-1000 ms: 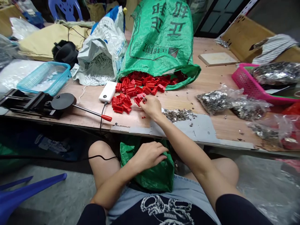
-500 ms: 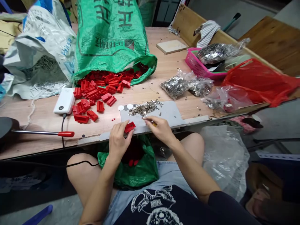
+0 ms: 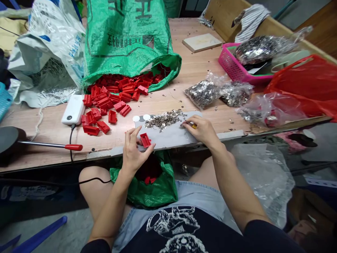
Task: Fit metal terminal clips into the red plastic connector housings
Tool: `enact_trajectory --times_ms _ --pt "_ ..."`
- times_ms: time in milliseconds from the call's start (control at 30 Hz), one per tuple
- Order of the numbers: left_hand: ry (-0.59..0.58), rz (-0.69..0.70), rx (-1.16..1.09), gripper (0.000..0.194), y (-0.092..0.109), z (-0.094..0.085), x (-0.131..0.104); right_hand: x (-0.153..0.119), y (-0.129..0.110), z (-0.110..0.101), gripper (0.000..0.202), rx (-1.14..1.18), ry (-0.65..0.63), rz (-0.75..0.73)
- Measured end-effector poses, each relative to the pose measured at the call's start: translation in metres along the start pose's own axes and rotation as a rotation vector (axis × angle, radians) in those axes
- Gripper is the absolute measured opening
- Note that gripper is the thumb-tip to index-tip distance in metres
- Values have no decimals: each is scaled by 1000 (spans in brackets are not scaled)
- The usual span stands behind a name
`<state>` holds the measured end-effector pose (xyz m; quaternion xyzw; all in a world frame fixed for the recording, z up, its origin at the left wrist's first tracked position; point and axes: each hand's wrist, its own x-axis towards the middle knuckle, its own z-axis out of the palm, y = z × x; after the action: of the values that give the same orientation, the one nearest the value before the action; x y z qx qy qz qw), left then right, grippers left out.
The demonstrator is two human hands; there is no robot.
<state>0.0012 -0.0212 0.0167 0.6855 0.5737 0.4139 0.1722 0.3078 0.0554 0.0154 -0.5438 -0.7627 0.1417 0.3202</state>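
My left hand (image 3: 133,150) is closed around a small red plastic housing (image 3: 145,140), its hollow side facing up, at the front edge of a grey board (image 3: 168,138). In my right hand (image 3: 203,130) is a thin tool with a yellow part (image 3: 194,126); its exact kind is hidden by the fingers. The fingertips are near the board's right side, close to a few tiny metal pieces. Between and beyond my hands lies a pile of small metal pieces (image 3: 165,120). Below, on my lap, an open green bag (image 3: 158,193) contains red parts.
Loose red housings (image 3: 112,117) spill from a large green sack (image 3: 129,38). To their left are a white power bank (image 3: 73,109) and a red-tipped lever (image 3: 73,147). Bags of metal pieces (image 3: 202,93) and a pink basket (image 3: 231,66) stand at the right.
My right hand has moved right, away from the metal pile and the red housing. The housing has turned in my left hand, so its hollow side shows more. The view has shifted slightly.
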Motion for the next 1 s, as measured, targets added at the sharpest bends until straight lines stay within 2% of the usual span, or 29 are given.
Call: enact_trajectory --times_ms 167,400,467,533,633,733,800,1000 --pt "4 18 16 71 -7 -6 0 1 -21 5 9 -17 123 38" --pt "35 106 48 53 -5 -4 -1 5 -37 25 18 61 94 60" --pt "1 109 58 58 -4 -6 -1 3 -42 27 20 131 107 91" --pt "-58 101 58 72 -5 -8 -1 -2 -52 29 17 215 111 127" --pt "-113 54 19 86 -8 -10 -2 -7 -79 35 12 360 36 141" --pt "-87 -3 -49 83 -11 -7 -5 -6 -108 47 12 454 -108 61" --pt "-69 -30 -92 83 -12 -6 -6 -1 -120 57 12 465 -157 -4" --pt "-75 -64 -149 90 -15 -6 -7 15 -122 79 12 405 -191 -136"
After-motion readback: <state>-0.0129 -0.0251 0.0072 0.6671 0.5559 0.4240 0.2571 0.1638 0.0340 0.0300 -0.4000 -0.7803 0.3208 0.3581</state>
